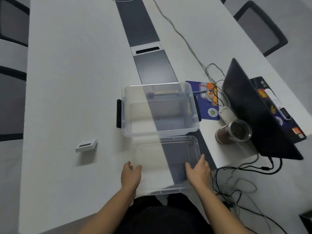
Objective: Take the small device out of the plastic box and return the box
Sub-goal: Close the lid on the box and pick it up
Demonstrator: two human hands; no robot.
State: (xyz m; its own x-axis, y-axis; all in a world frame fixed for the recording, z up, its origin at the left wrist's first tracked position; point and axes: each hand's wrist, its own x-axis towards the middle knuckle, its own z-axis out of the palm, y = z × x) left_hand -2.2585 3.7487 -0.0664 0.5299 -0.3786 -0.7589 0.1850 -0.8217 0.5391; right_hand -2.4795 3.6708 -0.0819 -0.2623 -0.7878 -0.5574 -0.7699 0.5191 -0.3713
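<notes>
Clear plastic box (pixel 160 112) stands open and upright on the white table (pixel 67 81), with 2 black latches (pixel 118 113) on its 3 and 9 o'clock sides. 1 clear lid (pixel 165 162) lies flat just beside the box at its 6 o'clock.

Small white device (pixel 86 145) is on the table at 8 o'clock from the box, well apart from it.

Left hand (pixel 130 174) is at the lid's 9 o'clock edge, fingers loosely curled; grip unclear. Right hand (pixel 198 171) is at the 3 o'clock edge, with the rim between thumb and fingers.

At 3 o'clock from the box: blue mouse pad (pixel 205 102), white mouse (pixel 226 114), jar (pixel 233 131), dark laptop (pixel 253 112), cables (pixel 236 174).
</notes>
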